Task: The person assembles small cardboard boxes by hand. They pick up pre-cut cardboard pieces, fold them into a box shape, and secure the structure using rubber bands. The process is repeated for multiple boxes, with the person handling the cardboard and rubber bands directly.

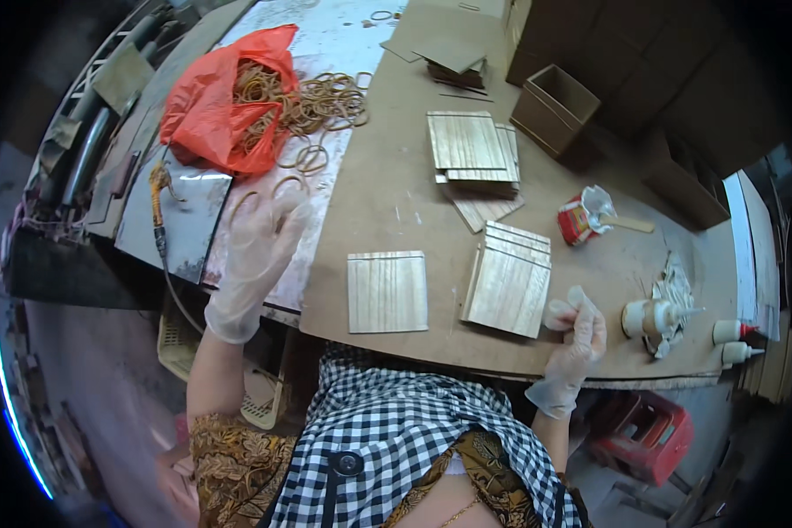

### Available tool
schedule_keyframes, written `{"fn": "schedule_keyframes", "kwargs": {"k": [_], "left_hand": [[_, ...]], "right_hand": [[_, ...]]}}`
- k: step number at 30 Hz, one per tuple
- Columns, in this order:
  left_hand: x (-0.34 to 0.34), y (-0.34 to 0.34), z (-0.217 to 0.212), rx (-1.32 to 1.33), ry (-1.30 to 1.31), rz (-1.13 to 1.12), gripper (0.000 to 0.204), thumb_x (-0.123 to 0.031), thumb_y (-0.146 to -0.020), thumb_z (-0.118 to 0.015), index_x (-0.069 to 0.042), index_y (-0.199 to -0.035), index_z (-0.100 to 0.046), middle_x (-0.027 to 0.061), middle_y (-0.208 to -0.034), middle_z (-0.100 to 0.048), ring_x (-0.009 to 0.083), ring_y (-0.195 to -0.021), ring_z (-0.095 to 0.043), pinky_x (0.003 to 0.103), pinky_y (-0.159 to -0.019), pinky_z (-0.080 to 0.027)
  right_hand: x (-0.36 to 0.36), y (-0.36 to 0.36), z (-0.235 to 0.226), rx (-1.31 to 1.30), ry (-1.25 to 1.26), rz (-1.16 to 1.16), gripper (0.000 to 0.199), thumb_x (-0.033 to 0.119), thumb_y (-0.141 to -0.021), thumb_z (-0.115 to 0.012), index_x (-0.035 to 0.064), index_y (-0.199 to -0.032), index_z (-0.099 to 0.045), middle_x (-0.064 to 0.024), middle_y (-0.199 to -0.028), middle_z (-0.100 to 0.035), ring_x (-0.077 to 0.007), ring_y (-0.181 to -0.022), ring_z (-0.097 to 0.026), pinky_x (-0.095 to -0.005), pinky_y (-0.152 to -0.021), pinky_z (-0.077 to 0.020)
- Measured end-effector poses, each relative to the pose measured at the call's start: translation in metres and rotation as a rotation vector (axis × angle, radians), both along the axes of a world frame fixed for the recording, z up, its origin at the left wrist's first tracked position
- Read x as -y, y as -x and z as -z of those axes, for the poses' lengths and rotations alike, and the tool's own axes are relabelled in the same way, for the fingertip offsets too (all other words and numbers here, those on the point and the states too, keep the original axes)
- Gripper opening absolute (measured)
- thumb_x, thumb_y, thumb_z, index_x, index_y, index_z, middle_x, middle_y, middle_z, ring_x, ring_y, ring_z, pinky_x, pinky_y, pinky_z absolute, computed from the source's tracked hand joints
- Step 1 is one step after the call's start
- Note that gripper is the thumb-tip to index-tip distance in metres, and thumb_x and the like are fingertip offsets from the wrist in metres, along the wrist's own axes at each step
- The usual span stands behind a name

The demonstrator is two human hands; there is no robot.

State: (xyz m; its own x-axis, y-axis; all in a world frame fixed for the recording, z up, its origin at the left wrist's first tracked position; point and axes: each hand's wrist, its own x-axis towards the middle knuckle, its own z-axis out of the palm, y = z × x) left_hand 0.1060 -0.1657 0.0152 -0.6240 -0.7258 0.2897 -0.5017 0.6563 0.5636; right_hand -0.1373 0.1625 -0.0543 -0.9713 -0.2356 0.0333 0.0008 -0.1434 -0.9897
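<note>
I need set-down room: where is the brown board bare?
Largest patch: left of the wooden stacks, beyond the single panel. A smaller one lies between the red container, front stack and nozzled bottle. Crowded: rightward, with small bottles and a crumpled rag.

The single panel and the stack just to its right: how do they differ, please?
The panel lies flat alone, while the stack stands thicker, with boards piled up. The panel sits almost straight in the view; the stack is turned at an angle. The right hand is close beside the stack, whereas no hand touches the panel. Both are pale, streaked wood with dark lines near the far edge.
</note>
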Motion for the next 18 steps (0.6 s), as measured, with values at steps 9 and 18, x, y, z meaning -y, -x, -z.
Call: {"fn": "schedule_keyframes", "kwargs": {"k": [9, 18], "left_hand": [[0.106, 0.079, 0.046, 0.091, 0.494, 0.149, 0.029, -0.013, -0.086, -0.065, -0.012, -0.115, -0.068, 0.0127, -0.119, -0.066, 0.0329, -0.114, -0.058, 0.043, -0.097, -0.046], [0.159, 0.154, 0.031, 0.276, 0.2, 0.204, 0.029, -0.013, -0.081, -0.061, -0.014, -0.109, -0.07, 0.0167, -0.105, -0.069, 0.0341, -0.102, -0.064, 0.042, -0.089, -0.049]], "right_hand": [[0.005, -0.001, 0.006, 0.0, 0.04, -0.014, 0.029, 0.02, -0.104, -0.051, -0.0045, -0.115, -0.062, -0.0113, -0.08, -0.07, -0.013, -0.068, -0.063, -0.0244, -0.061, -0.05], [0.004, -0.003, 0.005, -0.013, -0.025, -0.018, 0.029, 0.02, -0.104, -0.05, -0.004, -0.115, -0.063, -0.0115, -0.083, -0.07, -0.0147, -0.074, -0.066, -0.0254, -0.064, -0.0532]]}}
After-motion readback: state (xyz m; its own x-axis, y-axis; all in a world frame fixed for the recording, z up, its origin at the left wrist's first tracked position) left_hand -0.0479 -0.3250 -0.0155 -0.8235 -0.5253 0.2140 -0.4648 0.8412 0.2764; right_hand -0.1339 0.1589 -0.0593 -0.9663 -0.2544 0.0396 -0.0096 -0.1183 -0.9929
